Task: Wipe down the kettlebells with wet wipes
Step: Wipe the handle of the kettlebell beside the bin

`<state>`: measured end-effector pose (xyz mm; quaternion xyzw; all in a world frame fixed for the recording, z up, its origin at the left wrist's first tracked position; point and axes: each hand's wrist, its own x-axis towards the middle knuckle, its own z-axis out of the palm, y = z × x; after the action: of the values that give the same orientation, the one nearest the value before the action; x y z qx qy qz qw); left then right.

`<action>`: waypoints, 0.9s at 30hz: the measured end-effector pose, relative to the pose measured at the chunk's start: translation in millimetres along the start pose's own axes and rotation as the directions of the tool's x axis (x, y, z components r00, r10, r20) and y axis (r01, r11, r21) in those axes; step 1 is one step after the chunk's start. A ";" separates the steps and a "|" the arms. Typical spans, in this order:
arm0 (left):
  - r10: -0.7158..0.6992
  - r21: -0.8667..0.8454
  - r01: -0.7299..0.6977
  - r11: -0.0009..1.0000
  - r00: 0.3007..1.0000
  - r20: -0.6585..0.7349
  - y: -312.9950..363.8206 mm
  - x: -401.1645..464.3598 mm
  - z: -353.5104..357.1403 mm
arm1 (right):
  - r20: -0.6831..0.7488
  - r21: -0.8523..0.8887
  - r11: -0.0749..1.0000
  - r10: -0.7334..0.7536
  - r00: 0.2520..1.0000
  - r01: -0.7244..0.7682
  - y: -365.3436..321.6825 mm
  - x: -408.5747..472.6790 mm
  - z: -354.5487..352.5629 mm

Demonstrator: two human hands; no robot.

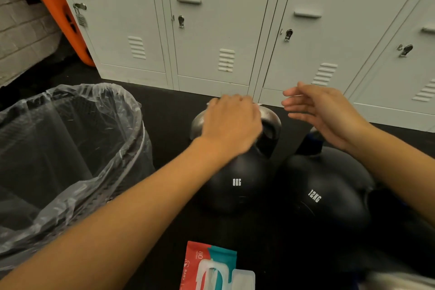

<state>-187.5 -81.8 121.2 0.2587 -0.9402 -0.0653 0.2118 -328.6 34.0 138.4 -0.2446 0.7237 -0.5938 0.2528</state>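
Note:
Two black kettlebells stand side by side on the dark floor: one marked 8KG with a silver handle, and one marked 12KG to its right. My left hand lies over the 8KG handle, fingers curled round it; a sliver of white wipe shows at my fingertips. My right hand hovers above the 12KG kettlebell with fingers straight, holding nothing. A red and teal wet wipes pack lies at the bottom edge with its lid flipped up.
A black bin with a clear plastic liner stands on the left, close to the 8KG kettlebell. Grey lockers line the back. An orange board leans at the far left beside a brick wall.

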 end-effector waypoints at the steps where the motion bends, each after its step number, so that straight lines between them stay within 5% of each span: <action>1: 0.102 0.108 -0.097 0.989 0.994 -0.038 8.8 -1.6 7.3 | -0.009 -0.007 0.999 -0.042 0.999 0.042 -0.9 -1.5 1.8; 5: 0.206 0.128 -0.204 0.971 0.979 -0.001 30.2 -5.2 24.8 | 0.033 0.006 0.984 -0.176 0.984 0.176 -2.7 -9.0 10.5; 12: 0.102 -0.368 -0.125 0.921 0.991 -0.081 24.7 -4.4 16.6 | 0.119 0.189 0.959 -0.237 0.964 0.212 7.7 -11.4 25.9; 20: 0.070 -0.518 -0.207 0.830 0.960 -0.272 -37.0 -33.0 3.1 | 0.283 -0.361 0.787 -0.418 0.863 0.500 21.5 -13.8 33.7; 23: -0.065 -0.541 -0.080 0.837 0.968 -0.243 -59.9 -48.1 11.9 | 0.280 -0.468 0.723 -0.425 0.861 0.509 25.6 -12.5 24.9; 27: -0.297 -0.676 0.173 0.717 0.952 -0.072 -80.9 -71.9 37.9 | 0.248 -0.416 0.835 -0.278 0.928 0.362 35.7 -10.7 12.0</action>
<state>-111.0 -113.7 42.0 0.2892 -0.7924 -0.3975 0.3611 -314.6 38.4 102.1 -0.4665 0.7653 -0.4179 0.1486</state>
